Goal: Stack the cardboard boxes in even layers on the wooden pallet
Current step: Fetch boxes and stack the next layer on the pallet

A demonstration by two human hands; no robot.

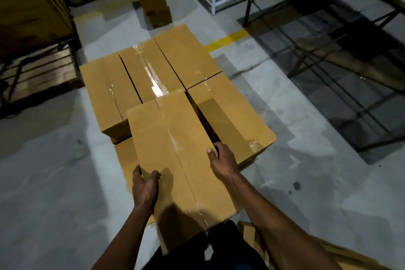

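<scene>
The box (173, 155) being carried sits in the lower middle of the frame, a long carton sealed with clear tape along its top seam, held above the near edge of the stack (153, 76) of like cartons that fills the centre. It looks stiff-walled and bulky rather than fragile, and probably of moderate weight, since it takes both hands; the tape strip is glossy and would be slippery, so the plain cardboard edges and corners are the better places to hold. The left hand (144, 186) grips the near left edge, thumb curled onto the top face and fingers wrapped down the side. The right hand (221, 160) clasps the right long edge farther up, thumb on top, fingers hooked down into the gap beside the neighbouring carton. Both forearms reach forward from the bottom of the frame, the right one more extended. The pallet itself is hidden under the cartons.
</scene>
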